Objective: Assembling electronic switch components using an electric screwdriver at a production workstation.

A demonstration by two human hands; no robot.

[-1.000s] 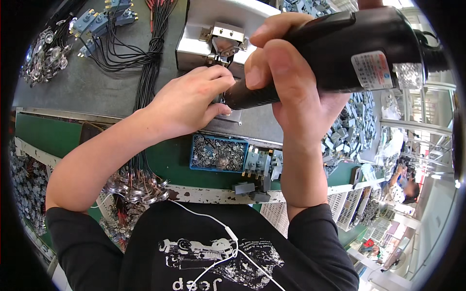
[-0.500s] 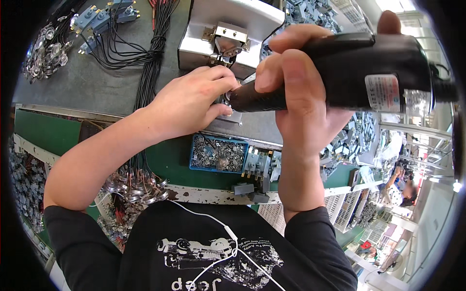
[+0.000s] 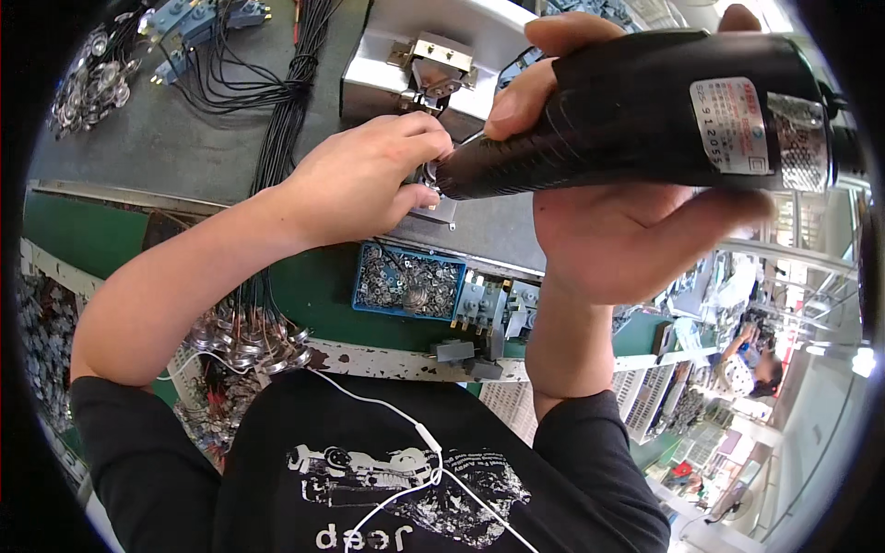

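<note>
My right hand is wrapped round a thick black electric screwdriver, held almost level, with a label and a cable at its rear end. The tapered front end of the tool points left, at the fingers of my left hand. That hand is closed in a pinch on a small round metal part at the tool's tip, mostly covered by finger and thumb. Just beneath lies a small silver metal block at the bench edge. The bit itself is hidden.
Behind my left hand stands a white metal fixture with a bracket. A blue tray of small metal pieces sits nearest me, beside grey-blue plug-like parts. A black wire bundle crosses the bench. Another person is far right.
The rear of the screwdriver has come closer, and my right hand has shifted lower, its fingers loosening and spreading beneath the tool. My left hand keeps its pinch. The whole view has shifted slightly.
</note>
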